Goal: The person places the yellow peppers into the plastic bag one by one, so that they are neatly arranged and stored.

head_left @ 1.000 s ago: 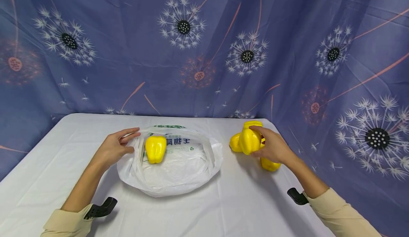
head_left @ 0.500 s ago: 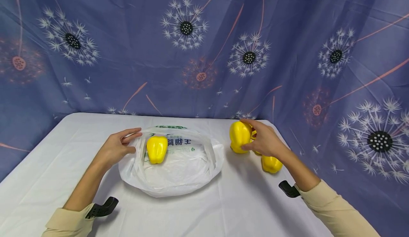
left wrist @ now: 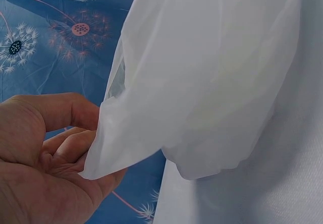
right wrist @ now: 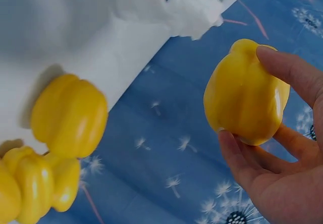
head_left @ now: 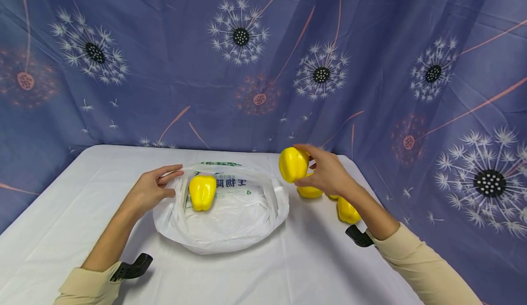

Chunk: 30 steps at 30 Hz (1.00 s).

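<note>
My right hand (head_left: 329, 170) grips a yellow bell pepper (head_left: 293, 164) between thumb and fingers, raised above the table's back right. In the right wrist view the bell pepper (right wrist: 246, 95) shows whole, thumb on one end and fingertips on the other. At the left rim of a white plastic bag (head_left: 230, 245), my left hand (head_left: 150, 190) holds the edge. The left wrist view has the bag's film (left wrist: 192, 82) hanging between thumb and fingers, hiding some fingertips. The bag's mouth spreads wide, and another yellow bell pepper (head_left: 202, 192) lies inside at its left.
Several more yellow bell peppers (head_left: 348, 211) lie on the right side of the table, partly behind my right hand. A white cloth (head_left: 263, 277) covers the table. Behind it hangs a blue curtain (head_left: 173, 67) with dandelion prints.
My right hand has lifted the bell pepper away from the group and carried it left, toward the bag. The left hand stays at the bag's rim.
</note>
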{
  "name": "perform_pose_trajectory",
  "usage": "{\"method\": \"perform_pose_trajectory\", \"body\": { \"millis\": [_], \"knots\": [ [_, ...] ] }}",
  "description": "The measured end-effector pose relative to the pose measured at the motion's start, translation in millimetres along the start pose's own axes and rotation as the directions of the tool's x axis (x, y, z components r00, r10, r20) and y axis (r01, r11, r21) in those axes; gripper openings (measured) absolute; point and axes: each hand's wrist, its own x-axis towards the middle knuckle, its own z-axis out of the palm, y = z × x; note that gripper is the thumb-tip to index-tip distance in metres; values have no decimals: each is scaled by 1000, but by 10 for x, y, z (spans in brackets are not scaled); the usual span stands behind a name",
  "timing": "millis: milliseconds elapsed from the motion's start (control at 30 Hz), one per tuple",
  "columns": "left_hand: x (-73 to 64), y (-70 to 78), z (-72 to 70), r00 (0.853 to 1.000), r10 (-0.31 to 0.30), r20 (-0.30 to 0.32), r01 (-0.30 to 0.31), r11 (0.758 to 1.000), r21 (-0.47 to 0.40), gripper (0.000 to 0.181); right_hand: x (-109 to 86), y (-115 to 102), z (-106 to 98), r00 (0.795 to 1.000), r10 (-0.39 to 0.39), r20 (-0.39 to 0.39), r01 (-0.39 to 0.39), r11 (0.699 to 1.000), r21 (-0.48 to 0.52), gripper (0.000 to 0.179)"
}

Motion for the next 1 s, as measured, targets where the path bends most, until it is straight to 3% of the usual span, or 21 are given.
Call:
{"method": "perform_pose_trajectory", "body": {
  "millis": [200,400,600,1000],
  "knots": [
    [-8,-7,0,1000,9,-2,-9,1000,3,80,56,-156,26,999,-53,-12,53,998,40,91],
    [-10,0,-1,1000,7,-3,-7,1000,-1,80,72,-314,64,999,-39,14,38,995,88,91],
    [-18,-3,-4,1000,6,-2,-6,1000,-1,80,101,-450,130,993,-118,22,115,988,103,92],
    [-21,6,-7,1000,12,2,-12,1000,3,79,181,-646,368,981,-177,81,168,979,112,90]
  ]
}}
